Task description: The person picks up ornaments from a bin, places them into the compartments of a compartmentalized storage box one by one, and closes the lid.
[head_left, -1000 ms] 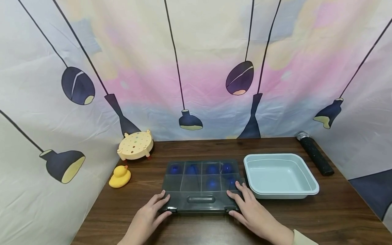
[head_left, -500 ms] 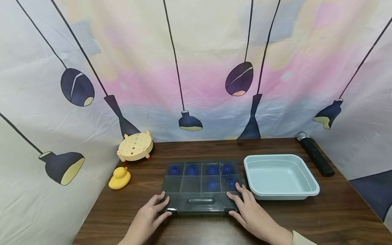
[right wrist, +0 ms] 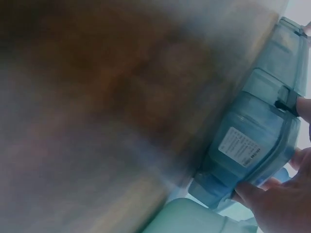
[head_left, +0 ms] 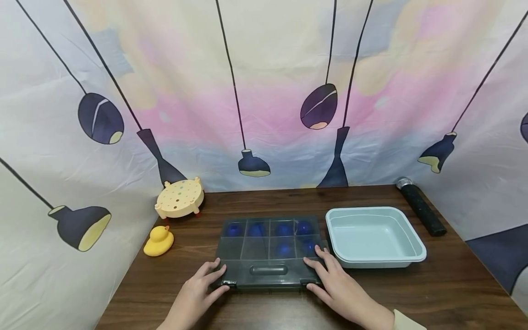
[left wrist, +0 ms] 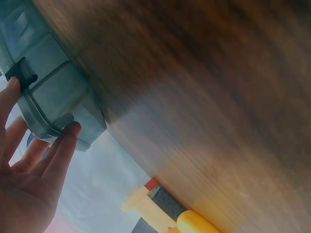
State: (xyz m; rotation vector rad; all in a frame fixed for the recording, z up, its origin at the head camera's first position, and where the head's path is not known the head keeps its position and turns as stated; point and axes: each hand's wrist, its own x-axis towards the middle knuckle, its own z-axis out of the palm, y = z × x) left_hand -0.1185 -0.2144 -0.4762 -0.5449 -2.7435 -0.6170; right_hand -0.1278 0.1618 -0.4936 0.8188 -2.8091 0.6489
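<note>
A dark see-through compartment box (head_left: 269,250) lies flat on the table, its lid down. Blue round shapes show through several compartments. My left hand (head_left: 194,293) holds its near left corner; the left wrist view has the thumb on a black latch (left wrist: 22,75) and another finger against the side wall. At the near right corner, my right hand (head_left: 340,291) holds the box likewise, thumb at the other latch (right wrist: 287,100) and fingers over the lid and side. A printed label (right wrist: 239,146) is visible on the box's side in the right wrist view.
Close to the box's right side stands a pale blue tray (head_left: 377,236). Behind it lies a black microphone (head_left: 420,206). On the left are a yellow rubber duck (head_left: 159,241) and a cream dotted toy stool (head_left: 180,199). A printed cloth (head_left: 280,105) hangs behind the wooden table (head_left: 264,311).
The whole head view has shifted slightly, so everything sits a little further left. Both hands keep their places on the box, and the lid stays down.
</note>
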